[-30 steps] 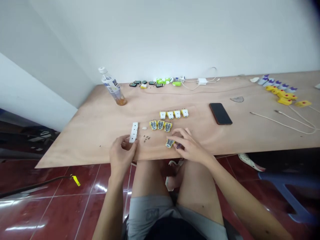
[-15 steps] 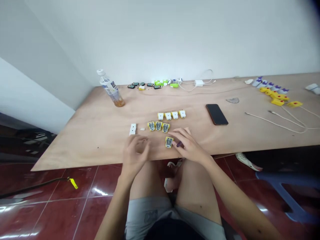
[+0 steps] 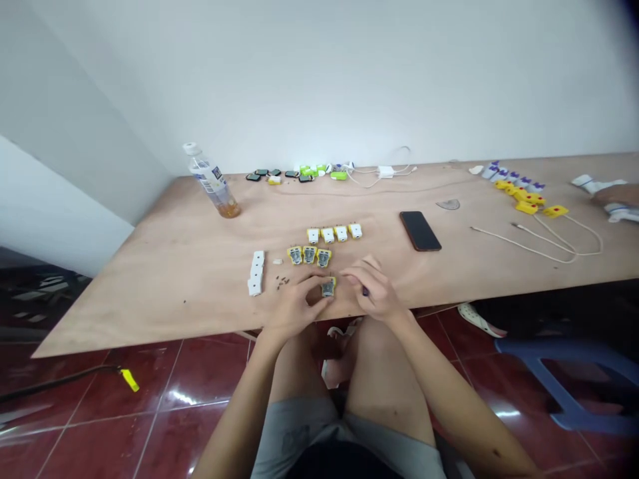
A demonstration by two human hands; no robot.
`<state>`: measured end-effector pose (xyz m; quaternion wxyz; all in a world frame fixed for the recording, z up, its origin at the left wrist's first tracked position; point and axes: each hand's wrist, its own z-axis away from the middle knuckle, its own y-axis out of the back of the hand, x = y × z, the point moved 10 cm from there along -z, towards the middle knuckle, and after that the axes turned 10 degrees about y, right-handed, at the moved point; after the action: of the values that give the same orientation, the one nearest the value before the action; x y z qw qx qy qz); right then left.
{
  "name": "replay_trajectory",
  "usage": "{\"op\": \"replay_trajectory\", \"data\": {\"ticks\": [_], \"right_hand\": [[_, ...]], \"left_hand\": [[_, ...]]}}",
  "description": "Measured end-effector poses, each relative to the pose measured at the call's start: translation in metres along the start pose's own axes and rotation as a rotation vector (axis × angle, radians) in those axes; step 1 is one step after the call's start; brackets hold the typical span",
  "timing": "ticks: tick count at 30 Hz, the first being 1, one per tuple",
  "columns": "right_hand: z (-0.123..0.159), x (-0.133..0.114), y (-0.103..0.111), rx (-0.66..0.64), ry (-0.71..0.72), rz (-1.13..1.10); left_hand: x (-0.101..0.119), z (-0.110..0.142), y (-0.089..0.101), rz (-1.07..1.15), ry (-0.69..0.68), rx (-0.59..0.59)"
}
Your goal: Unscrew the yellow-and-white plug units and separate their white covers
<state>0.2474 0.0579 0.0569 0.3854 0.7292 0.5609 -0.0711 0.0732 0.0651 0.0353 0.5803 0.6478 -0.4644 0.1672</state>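
Left hand [image 3: 294, 311] curls against a yellow module [image 3: 328, 287] between the hands, right hand [image 3: 375, 291] pinches a small dark tool [image 3: 366, 291], and 3 yellow units [image 3: 309, 255] sit just ahead on the plywood table [image 3: 140, 299].

We have a plastic bottle [image 3: 212, 183] standing on the wooden table [image 3: 150, 293]; a black phone [image 3: 420, 231] lies to the right; a white charger [image 3: 385, 172] sits by the wall; a blue stool [image 3: 559, 359] stands on red floor tiles [image 3: 100, 406].
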Motion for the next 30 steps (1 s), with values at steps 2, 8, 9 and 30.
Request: {"op": "replay_trajectory", "data": {"ticks": [2, 8, 9, 30], "right_hand": [[0.003, 0.003, 0.015, 0.251, -0.136, -0.172], [-0.013, 0.014, -0.029, 0.444, -0.495, -0.986], [-0.017, 0.012, -0.036, 0.408, -0.504, -1.038], [-0.014, 0.021, -0.051, 0.324, -0.544, -0.997]], "left_hand": [[-0.001, 0.001, 0.000, 0.009, 0.030, 0.002], [-0.006, -0.001, -0.003, -0.007, 0.059, 0.001], [-0.007, -0.001, -0.004, -0.011, 0.058, -0.002], [-0.006, -0.002, -0.005, -0.009, 0.063, -0.010]]}}
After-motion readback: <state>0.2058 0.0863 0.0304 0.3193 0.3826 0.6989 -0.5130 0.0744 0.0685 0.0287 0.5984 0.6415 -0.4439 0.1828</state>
